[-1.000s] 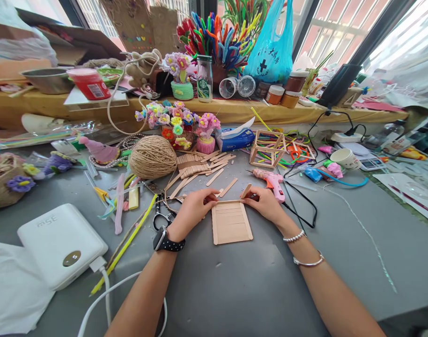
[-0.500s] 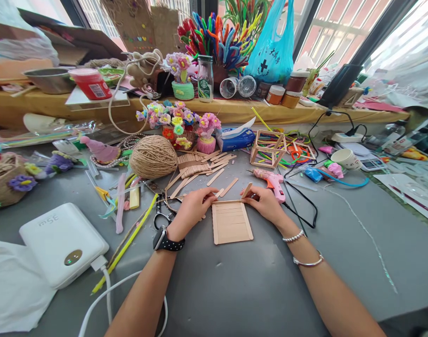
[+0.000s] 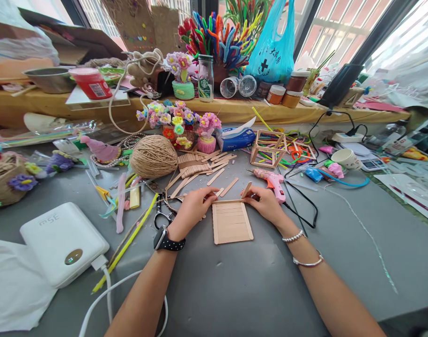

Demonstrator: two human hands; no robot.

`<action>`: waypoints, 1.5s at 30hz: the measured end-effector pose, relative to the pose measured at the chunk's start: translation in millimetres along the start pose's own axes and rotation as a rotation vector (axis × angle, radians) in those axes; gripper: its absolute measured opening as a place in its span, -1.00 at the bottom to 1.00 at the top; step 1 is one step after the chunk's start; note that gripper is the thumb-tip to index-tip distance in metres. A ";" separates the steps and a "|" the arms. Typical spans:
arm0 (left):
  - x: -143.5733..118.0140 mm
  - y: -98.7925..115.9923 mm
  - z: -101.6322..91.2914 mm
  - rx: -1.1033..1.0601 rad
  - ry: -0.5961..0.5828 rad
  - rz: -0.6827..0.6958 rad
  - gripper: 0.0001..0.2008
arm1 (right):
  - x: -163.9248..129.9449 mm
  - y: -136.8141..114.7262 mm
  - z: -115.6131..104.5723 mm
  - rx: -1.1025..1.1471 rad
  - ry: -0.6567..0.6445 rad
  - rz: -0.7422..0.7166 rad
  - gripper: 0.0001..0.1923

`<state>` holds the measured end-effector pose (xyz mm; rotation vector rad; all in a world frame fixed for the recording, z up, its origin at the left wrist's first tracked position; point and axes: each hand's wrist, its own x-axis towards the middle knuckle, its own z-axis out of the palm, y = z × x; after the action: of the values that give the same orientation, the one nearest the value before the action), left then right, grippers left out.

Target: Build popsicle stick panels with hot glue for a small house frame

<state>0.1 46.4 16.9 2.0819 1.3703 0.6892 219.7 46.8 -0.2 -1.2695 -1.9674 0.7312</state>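
A flat panel of wooden craft sticks lies on the grey table in front of me. My left hand, with a black watch on the wrist, pinches the left end of a stick laid along the panel's far edge. My right hand, bracelets on the wrist, presses the right end of that same stick and has a second loose stick tucked between its fingers. Just left of my left hand lie black scissors. A pink glue gun rests right behind my right hand.
Loose craft sticks and a twine ball sit behind the panel. A stick cube frame stands at back right. A white power bank with a cable lies front left. Pipe-cleaner flowers, jars and bags crowd the far shelf.
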 end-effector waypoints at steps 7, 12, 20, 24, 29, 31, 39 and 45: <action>-0.2 0.6 -0.3 -0.003 0.010 0.007 -0.76 | 0.1 0.9 0.2 -0.009 0.002 -0.002 -0.97; 0.2 0.1 -0.2 -0.005 0.009 0.010 -0.76 | -0.1 -0.2 -0.4 -0.011 -0.005 -0.006 -0.96; -0.6 1.8 -0.6 -0.015 0.003 -0.002 -0.76 | -0.4 -0.1 -0.6 -0.014 0.001 -0.007 -0.95; -0.4 0.4 0.3 -0.038 -0.013 0.014 -0.75 | -0.4 0.4 -0.5 -0.014 0.003 -0.013 -0.96; 0.1 -0.9 0.0 -0.070 -0.015 0.033 -0.73 | -0.8 2.1 -1.1 -0.004 0.023 -0.020 -0.96; 0.3 -1.7 -0.7 -0.083 -0.013 0.031 -0.73 | -0.9 2.3 -1.3 0.002 0.027 -0.022 -0.96; -0.4 -5.6 -0.1 -0.108 -0.019 0.007 -0.76 | -0.5 0.9 -1.2 -0.002 0.000 -0.017 -0.96; 0.8 -4.8 -0.5 -0.095 -0.007 0.006 -0.76 | -0.2 0.8 -1.0 -0.003 -0.002 -0.013 -0.96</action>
<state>-3.0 48.8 14.1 2.0132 1.3025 0.7346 220.9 47.0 -0.3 -1.2565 -1.9773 0.7239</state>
